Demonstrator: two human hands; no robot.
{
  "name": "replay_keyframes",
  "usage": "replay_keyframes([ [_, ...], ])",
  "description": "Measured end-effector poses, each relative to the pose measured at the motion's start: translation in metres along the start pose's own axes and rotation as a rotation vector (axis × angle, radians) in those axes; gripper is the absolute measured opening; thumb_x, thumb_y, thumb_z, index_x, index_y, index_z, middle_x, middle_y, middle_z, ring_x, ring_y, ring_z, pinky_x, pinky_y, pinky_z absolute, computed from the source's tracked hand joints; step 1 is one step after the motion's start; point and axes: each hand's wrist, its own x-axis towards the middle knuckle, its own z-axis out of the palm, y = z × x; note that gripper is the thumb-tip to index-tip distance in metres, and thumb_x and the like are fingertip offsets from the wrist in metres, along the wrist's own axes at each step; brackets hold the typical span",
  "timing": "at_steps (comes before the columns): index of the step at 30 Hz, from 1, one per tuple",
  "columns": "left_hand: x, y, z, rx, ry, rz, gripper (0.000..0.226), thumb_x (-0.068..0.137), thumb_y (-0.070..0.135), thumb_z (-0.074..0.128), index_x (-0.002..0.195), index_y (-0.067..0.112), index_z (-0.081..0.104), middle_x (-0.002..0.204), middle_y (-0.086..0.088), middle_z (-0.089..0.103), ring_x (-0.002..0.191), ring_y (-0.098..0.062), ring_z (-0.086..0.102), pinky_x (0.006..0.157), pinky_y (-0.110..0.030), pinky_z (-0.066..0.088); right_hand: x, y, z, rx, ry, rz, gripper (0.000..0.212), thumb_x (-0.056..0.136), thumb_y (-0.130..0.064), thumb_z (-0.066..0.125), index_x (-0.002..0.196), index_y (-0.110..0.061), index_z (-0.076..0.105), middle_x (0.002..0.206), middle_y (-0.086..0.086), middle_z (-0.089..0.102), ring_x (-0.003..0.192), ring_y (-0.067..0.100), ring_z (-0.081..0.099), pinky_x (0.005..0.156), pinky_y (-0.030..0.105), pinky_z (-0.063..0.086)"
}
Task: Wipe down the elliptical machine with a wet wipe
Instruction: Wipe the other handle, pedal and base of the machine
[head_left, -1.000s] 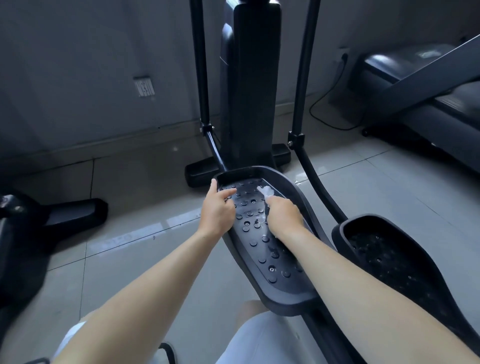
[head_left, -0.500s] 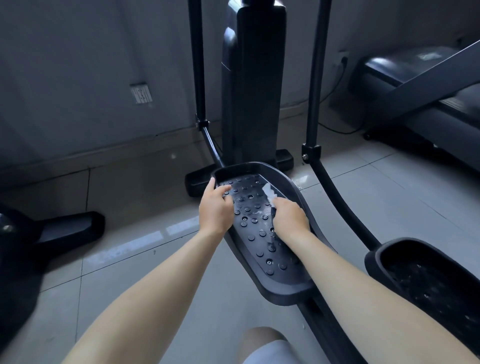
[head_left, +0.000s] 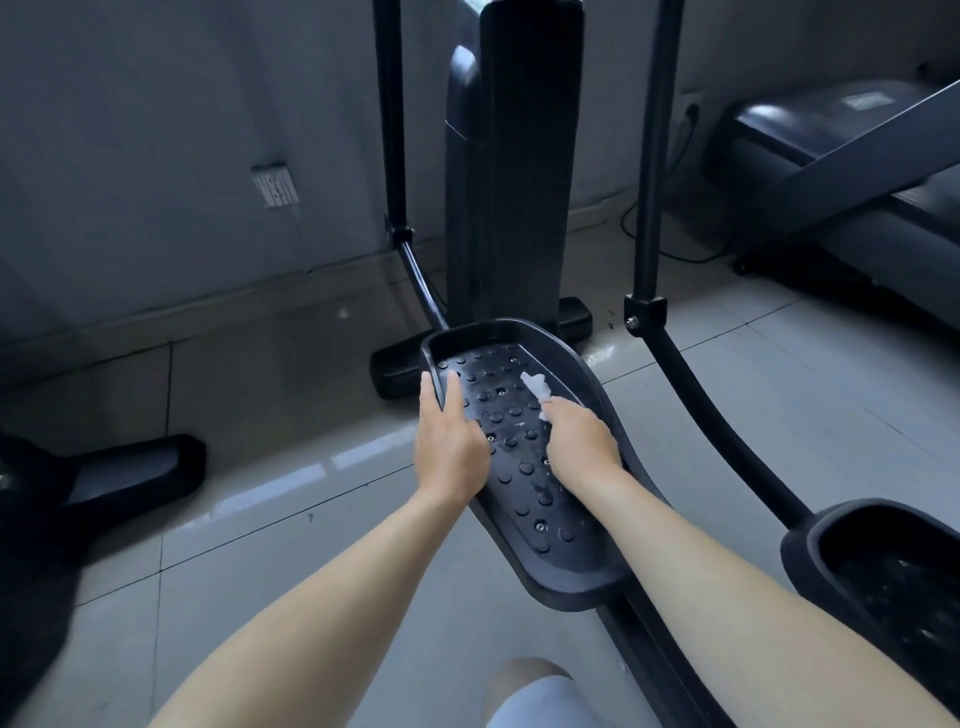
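White and crumpled, the wet wipe (head_left: 536, 387) is pressed on the studded tread of the near pedal (head_left: 524, 493), toward its front end. It sticks out ahead of the right hand (head_left: 582, 439), whose grip is clenched around the wipe's rear part, knuckles up. The left hand (head_left: 449, 441) steadies the same pedal at its left rim, thumb on the tread and fingers outside the raised edge, so that grip is grasping the pedal. The work looks to be partway along this one footplate: the wipe sits near the toe, and the heel half lies bare behind both wrists, with nothing to show whether it is already clean. Beyond, the elliptical machine (head_left: 511, 208) has plenty left, by my reckoning: its upright body, the two swing bars (head_left: 649, 156) and the second pedal (head_left: 883, 566), low at the right, show no sign of wiping either way. A treadmill (head_left: 831, 135) stands on the tiled floor (head_left: 249, 525) further right.
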Motion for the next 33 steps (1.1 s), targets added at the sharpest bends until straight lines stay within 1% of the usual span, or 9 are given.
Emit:
replay_keyframes([
  [5,0.011,-0.011,0.005,0.020,-0.001,0.044,0.070,0.096,0.007,0.036,0.162,0.024,0.021,0.170,-0.004,-0.005,0.156,-0.026,0.013,0.114,-0.047,0.037,0.002,-0.021,0.015,0.046,-0.004,-0.051,0.049,0.083,0.004,0.035,0.112,-0.024,0.063,0.109,0.006,0.069,0.099,0.036,0.061,0.080,0.040,0.053],
  [9,0.018,-0.018,0.002,0.027,-0.034,0.085,0.071,0.096,0.009,0.038,0.163,0.023,0.019,0.170,-0.007,-0.008,0.156,-0.028,0.010,0.116,-0.048,0.034,-0.014,-0.037,0.038,0.157,-0.061,-0.168,0.031,0.088,-0.020,0.030,0.099,-0.021,0.059,0.093,-0.003,0.069,0.092,0.031,0.063,0.076,0.043,0.055],
  [14,0.022,-0.024,0.004,0.072,-0.045,0.111,0.071,0.096,0.007,0.038,0.163,0.020,0.018,0.169,-0.010,-0.009,0.153,-0.032,0.015,0.119,-0.042,0.028,0.003,-0.015,0.013,0.045,0.017,0.130,0.030,0.090,0.000,0.030,0.087,-0.026,0.044,0.103,-0.005,0.064,0.083,0.026,0.055,0.055,0.029,0.032],
  [17,0.026,-0.028,0.004,0.092,-0.056,0.144,0.071,0.096,0.005,0.038,0.163,0.017,0.017,0.169,-0.015,-0.011,0.153,-0.035,0.011,0.120,-0.041,0.025,0.001,-0.019,0.018,0.060,0.046,0.165,0.030,0.089,0.003,0.028,0.081,-0.024,0.038,0.083,-0.006,0.052,0.077,0.026,0.043,0.052,0.029,0.028],
  [22,0.027,-0.035,0.005,0.178,-0.106,0.180,0.074,0.095,0.008,0.039,0.163,0.013,0.010,0.167,-0.019,-0.017,0.156,-0.036,-0.006,0.126,-0.045,0.009,-0.014,-0.042,0.053,0.136,0.028,-0.050,0.044,0.093,-0.057,0.024,0.087,-0.038,0.063,0.092,-0.017,0.064,0.089,0.013,0.057,0.082,0.031,0.048],
  [25,0.032,-0.042,0.001,0.429,-0.138,0.315,0.076,0.094,0.015,0.039,0.163,0.013,0.006,0.167,-0.015,-0.022,0.153,-0.032,-0.025,0.125,-0.051,-0.008,-0.009,-0.038,0.059,0.239,0.011,0.113,0.044,0.099,-0.020,0.031,0.130,-0.037,0.056,0.121,-0.011,0.066,0.107,0.021,0.058,0.090,0.040,0.049],
  [27,0.040,-0.044,-0.006,0.594,-0.219,0.375,0.073,0.097,0.023,0.037,0.163,0.014,0.005,0.169,-0.013,-0.018,0.153,-0.030,-0.027,0.123,-0.053,-0.012,-0.001,-0.028,0.061,0.146,0.070,0.197,0.062,0.090,0.004,0.032,0.134,-0.035,0.051,0.127,-0.005,0.064,0.105,0.026,0.054,0.083,0.037,0.046],
  [30,0.050,-0.042,-0.012,0.686,-0.295,0.408,0.070,0.096,0.025,0.037,0.161,0.011,0.015,0.170,-0.011,0.004,0.156,-0.030,-0.016,0.124,-0.053,-0.009,0.006,-0.036,0.071,0.207,0.063,0.203,0.050,0.085,0.006,0.030,0.112,-0.026,0.058,0.112,-0.006,0.065,0.100,0.027,0.054,0.075,0.032,0.043],
  [33,0.055,-0.039,-0.013,0.725,-0.348,0.422,0.056,0.094,0.022,0.035,0.150,0.011,0.037,0.158,-0.009,0.032,0.155,-0.033,0.001,0.124,-0.053,-0.007,0.008,-0.053,0.080,0.354,-0.062,0.131,0.040,0.098,-0.014,0.037,0.121,-0.027,0.067,0.125,-0.005,0.068,0.116,0.023,0.058,0.095,0.032,0.046],
])
